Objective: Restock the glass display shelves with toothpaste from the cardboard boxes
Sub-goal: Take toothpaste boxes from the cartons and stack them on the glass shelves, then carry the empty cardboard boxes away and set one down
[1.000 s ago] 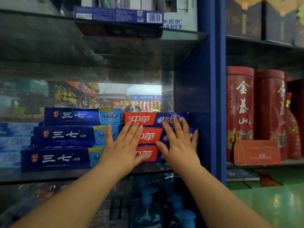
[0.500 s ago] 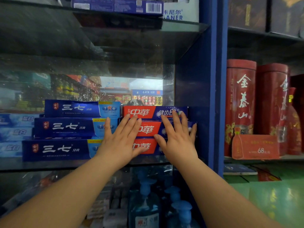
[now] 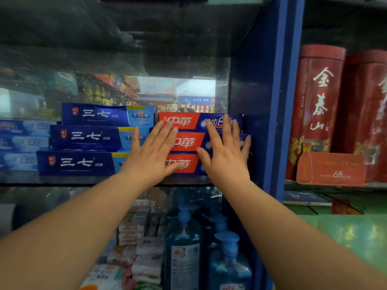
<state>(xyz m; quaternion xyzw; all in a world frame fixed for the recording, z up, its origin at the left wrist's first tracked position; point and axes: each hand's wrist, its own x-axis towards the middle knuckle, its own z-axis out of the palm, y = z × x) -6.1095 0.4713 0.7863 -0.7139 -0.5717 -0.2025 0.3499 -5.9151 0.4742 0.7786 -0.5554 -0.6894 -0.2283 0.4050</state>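
Three red and blue toothpaste boxes (image 3: 184,121) lie stacked at the right end of the glass shelf (image 3: 62,181). My left hand (image 3: 154,152) lies flat against the left part of this stack, fingers straight and spread. My right hand (image 3: 227,155) presses flat on the right part, fingertips reaching the top box. Left of them sits a stack of three dark blue toothpaste boxes (image 3: 88,137). Paler blue boxes (image 3: 23,143) are stacked at the far left. No cardboard box is in view.
A blue upright panel (image 3: 278,101) closes the shelf on the right. Beyond it stand red tins (image 3: 318,101) and an orange price card (image 3: 330,169). Blue pump bottles (image 3: 184,237) and wrapped packets (image 3: 144,248) fill the shelf below.
Both hands stay flat on the red stack. The view has tilted down a little, so the shelf above has left the frame.
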